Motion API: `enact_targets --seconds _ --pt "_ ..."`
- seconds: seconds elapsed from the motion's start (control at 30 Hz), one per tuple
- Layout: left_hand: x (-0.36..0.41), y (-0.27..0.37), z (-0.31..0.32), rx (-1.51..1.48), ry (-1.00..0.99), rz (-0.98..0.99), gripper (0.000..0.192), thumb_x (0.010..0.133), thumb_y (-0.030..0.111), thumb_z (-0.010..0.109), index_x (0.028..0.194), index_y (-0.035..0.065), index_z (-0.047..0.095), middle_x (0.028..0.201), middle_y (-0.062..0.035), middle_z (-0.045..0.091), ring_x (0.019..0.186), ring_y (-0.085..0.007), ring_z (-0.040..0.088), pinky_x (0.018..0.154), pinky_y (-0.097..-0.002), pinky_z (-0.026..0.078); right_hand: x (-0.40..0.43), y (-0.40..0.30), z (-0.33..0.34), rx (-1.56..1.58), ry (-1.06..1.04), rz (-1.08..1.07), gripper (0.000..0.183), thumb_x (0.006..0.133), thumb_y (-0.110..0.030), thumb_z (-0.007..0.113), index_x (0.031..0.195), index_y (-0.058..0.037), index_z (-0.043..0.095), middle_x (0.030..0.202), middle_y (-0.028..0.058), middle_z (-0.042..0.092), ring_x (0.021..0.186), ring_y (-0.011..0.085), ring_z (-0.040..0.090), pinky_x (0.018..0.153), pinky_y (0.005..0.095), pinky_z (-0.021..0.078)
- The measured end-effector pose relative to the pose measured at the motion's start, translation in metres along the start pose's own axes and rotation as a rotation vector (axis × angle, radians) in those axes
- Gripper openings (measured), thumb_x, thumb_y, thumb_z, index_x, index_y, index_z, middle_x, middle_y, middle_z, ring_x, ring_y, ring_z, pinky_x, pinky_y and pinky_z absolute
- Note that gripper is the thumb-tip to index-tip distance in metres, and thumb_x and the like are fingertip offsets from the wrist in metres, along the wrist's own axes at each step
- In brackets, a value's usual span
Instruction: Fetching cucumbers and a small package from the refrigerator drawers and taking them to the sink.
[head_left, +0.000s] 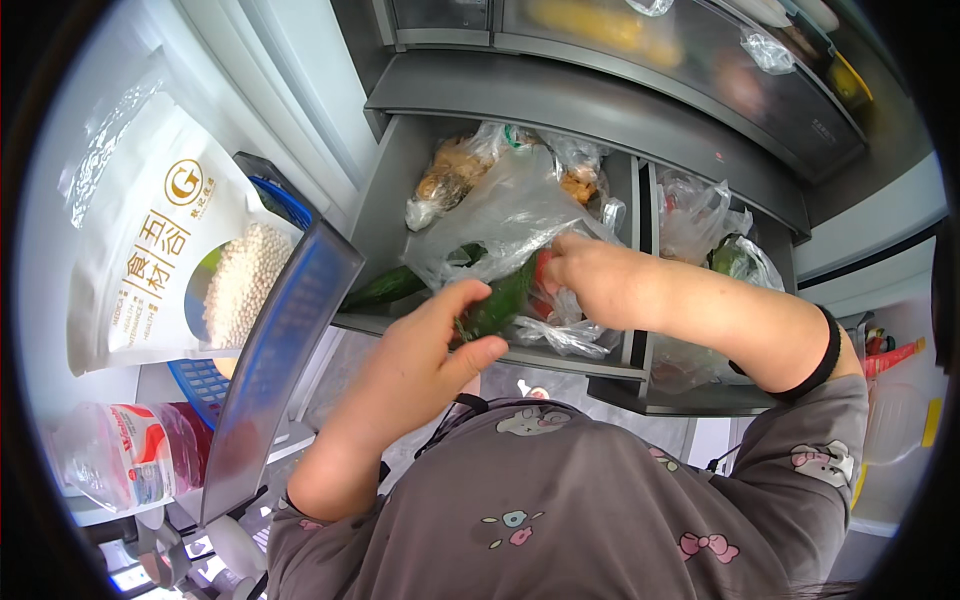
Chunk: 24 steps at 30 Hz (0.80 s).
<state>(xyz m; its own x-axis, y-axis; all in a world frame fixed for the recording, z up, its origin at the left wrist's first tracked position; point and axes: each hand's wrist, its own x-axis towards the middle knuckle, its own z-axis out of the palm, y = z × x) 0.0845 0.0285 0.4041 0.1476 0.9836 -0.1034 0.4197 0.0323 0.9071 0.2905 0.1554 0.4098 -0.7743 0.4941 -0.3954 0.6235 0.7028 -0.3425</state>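
Note:
A clear plastic bag (510, 206) lies crumpled in the pulled-out left drawer (382, 176) of a refrigerator. My right hand (581, 274) pinches the bag at its near right side, beside something red that is partly covered by my fingers and the plastic. A dark green cucumber (501, 304) slants across the drawer below the bag. At its lower end is my left hand (409, 360), thumb and forefinger spread on either side; whether they grip it cannot be told. Another cucumber (386, 289) rests by the drawer's left wall, partly under the bag.
Knotted bags of brownish food (450, 176) fill the drawer's back. Beside it, a second drawer (712, 405) holds bagged produce (739, 259). The left door shelf bears a printed white pouch (169, 247), a blue basket (202, 390) and a plastic bottle (135, 457).

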Motion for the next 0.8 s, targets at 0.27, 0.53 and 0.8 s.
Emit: enact_targets --seconds 0.27,0.53,0.8 --pt "-0.008 0.001 0.023 0.577 0.02 0.367 0.041 0.08 0.013 0.065 0.117 0.0018 0.052 0.11 -0.0232 0.058 0.1 -0.0368 0.058 0.085 -0.0416 0.047 0.013 0.0 0.051 -0.431 -0.329 0.073 0.046 0.082 -0.015 0.054 0.129 -0.0161 0.052 0.128 0.0187 0.049 0.106 0.0353 0.058 0.089 0.0427 0.0475" --pt "-0.001 -0.003 0.019 0.496 0.005 0.411 0.04 0.081 0.014 0.065 0.117 0.0029 0.052 0.106 -0.0237 0.06 0.095 -0.0374 0.06 0.082 -0.0409 0.048 0.032 0.026 0.073 -0.426 -0.397 -0.068 0.037 0.083 -0.013 0.052 0.119 -0.0111 0.058 0.116 0.0162 0.055 0.103 0.03 0.06 0.084 0.0385 0.0502" --pt "0.012 -0.014 -0.01 0.106 0.278 0.122 0.032 0.092 0.005 0.049 0.123 0.002 0.047 0.101 -0.0137 0.062 0.077 -0.0168 0.064 0.067 -0.0273 0.051 0.034 0.035 0.022 0.008 0.043 0.074 0.028 0.074 -0.002 0.059 0.099 -0.0108 0.067 0.097 0.0149 0.066 0.093 0.0333 0.062 0.08 0.0385 0.0495"
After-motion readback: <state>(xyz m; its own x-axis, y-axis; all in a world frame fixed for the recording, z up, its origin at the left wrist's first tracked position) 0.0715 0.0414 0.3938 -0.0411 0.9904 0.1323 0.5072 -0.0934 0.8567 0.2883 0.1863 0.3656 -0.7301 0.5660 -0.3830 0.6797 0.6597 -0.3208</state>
